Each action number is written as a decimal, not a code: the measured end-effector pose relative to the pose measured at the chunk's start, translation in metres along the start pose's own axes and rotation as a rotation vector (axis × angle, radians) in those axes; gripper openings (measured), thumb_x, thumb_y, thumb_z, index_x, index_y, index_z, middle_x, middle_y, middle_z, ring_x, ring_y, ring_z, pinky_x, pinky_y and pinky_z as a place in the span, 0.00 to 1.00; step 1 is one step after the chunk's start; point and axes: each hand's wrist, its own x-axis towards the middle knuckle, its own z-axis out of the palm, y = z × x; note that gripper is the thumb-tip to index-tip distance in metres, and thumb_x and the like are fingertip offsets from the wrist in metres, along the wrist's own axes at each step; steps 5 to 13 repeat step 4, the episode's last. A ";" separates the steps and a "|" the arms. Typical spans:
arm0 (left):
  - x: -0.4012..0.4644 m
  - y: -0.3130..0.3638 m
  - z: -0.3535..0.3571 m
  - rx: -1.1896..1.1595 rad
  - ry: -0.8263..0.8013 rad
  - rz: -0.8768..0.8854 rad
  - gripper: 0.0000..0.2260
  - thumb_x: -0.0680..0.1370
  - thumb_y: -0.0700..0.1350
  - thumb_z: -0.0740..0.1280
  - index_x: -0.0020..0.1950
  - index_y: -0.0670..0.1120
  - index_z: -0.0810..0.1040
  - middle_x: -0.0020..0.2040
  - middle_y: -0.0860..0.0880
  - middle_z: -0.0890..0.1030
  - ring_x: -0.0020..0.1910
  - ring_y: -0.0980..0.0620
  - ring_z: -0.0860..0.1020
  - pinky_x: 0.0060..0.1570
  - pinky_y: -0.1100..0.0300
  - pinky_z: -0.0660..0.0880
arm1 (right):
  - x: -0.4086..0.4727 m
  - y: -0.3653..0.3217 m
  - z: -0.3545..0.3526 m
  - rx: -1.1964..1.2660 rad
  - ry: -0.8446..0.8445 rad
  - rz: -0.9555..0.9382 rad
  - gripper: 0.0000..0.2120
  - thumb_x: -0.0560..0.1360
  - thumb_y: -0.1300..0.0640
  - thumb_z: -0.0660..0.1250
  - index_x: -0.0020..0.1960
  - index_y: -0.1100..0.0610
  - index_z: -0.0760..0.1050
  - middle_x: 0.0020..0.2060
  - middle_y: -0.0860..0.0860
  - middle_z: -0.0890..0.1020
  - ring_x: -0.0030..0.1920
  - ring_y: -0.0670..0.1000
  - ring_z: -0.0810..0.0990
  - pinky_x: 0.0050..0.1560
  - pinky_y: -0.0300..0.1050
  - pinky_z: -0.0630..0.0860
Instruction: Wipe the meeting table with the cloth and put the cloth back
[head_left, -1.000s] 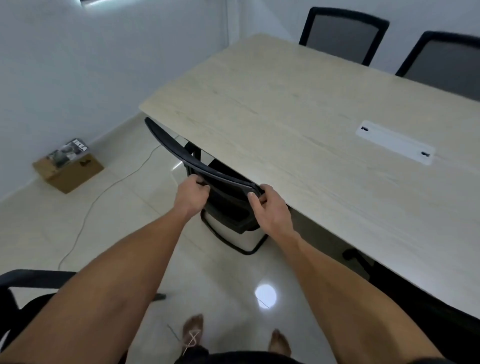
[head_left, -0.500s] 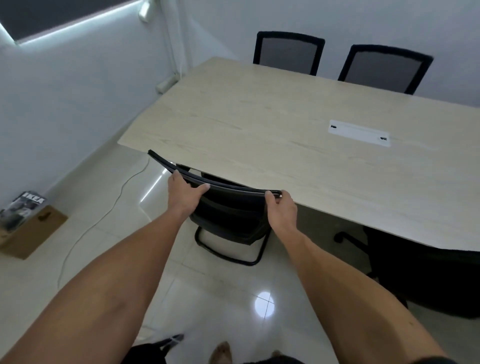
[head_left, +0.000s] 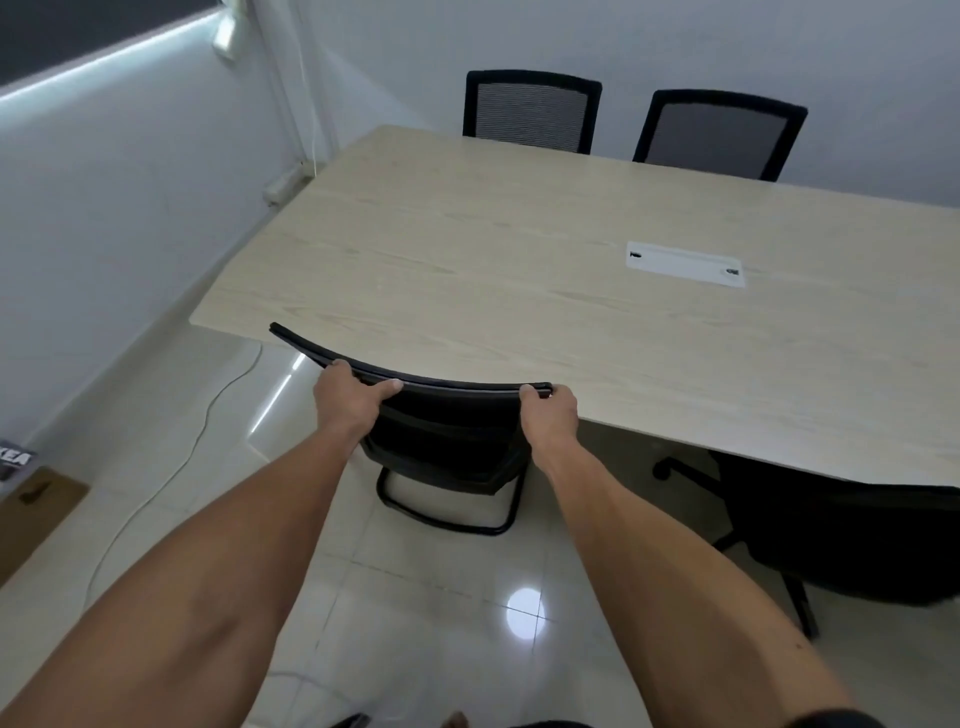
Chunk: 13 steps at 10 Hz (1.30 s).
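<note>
White walls (head_left: 130, 208) close in the room, a strip of light (head_left: 104, 65) glowing under a dark window blind. Glossy cream floor tiles (head_left: 441, 597) mirror a ceiling lamp. Two black mesh-back chairs (head_left: 532, 111) stand at the far edge, and a cardboard box (head_left: 31, 512) sits by the left wall.

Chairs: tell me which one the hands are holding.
The near chair, tucked under the table's near edge. The left hand and right hand grip its backrest top. The two far chairs and the right one are untouched.
</note>
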 end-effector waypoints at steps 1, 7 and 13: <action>0.002 0.004 -0.002 0.037 0.033 0.012 0.27 0.67 0.55 0.84 0.45 0.35 0.78 0.44 0.39 0.83 0.45 0.41 0.80 0.42 0.54 0.70 | 0.003 -0.002 0.004 0.007 -0.009 0.029 0.10 0.83 0.55 0.66 0.60 0.58 0.73 0.49 0.53 0.81 0.51 0.56 0.80 0.53 0.50 0.77; -0.020 0.030 -0.005 0.086 0.041 -0.003 0.29 0.73 0.55 0.80 0.62 0.36 0.78 0.62 0.37 0.78 0.58 0.39 0.78 0.53 0.49 0.75 | 0.003 -0.001 -0.014 -0.091 -0.096 -0.007 0.24 0.78 0.45 0.67 0.69 0.58 0.71 0.53 0.56 0.81 0.49 0.58 0.80 0.48 0.51 0.78; -0.020 0.030 -0.005 0.086 0.041 -0.003 0.29 0.73 0.55 0.80 0.62 0.36 0.78 0.62 0.37 0.78 0.58 0.39 0.78 0.53 0.49 0.75 | 0.003 -0.001 -0.014 -0.091 -0.096 -0.007 0.24 0.78 0.45 0.67 0.69 0.58 0.71 0.53 0.56 0.81 0.49 0.58 0.80 0.48 0.51 0.78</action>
